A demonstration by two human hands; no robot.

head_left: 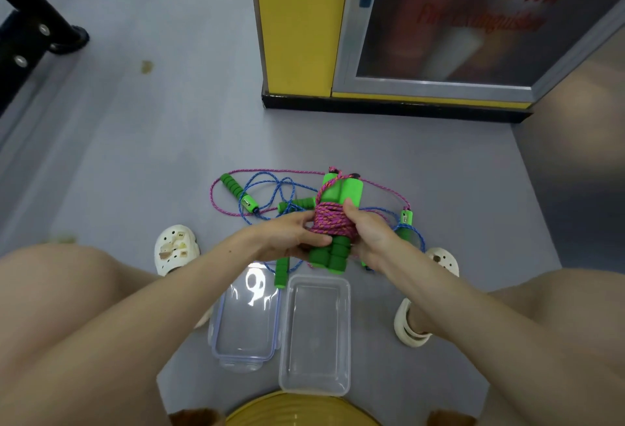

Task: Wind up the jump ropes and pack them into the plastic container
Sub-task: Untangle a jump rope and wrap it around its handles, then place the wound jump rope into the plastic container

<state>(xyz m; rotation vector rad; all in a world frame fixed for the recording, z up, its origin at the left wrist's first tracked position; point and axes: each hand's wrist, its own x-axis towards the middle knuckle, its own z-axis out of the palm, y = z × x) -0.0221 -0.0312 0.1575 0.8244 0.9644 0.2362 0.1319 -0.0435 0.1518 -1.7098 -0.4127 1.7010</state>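
I hold a pink jump rope (pixel 333 221) wound round its two green handles (pixel 341 190), lifted above the floor. My right hand (pixel 367 234) grips the bundle from the right. My left hand (pixel 292 236) holds it from the left, thumb under the coil. A loose pink strand (pixel 236 177) still trails over the floor. A blue jump rope (pixel 270 188) with green handles lies tangled on the floor behind. The clear plastic container (pixel 314 386) stands open below my hands, its lid (pixel 243 354) beside it on the left.
The grey floor (pixel 135 155) spreads to the left. A yellow post (pixel 301 19) and a glass-fronted cabinet (pixel 456 19) stand ahead. My knees and white clogs (pixel 174 246) flank the container. A yellow round object (pixel 301 408) sits at the bottom edge. Black equipment (pixel 30 19) is top left.
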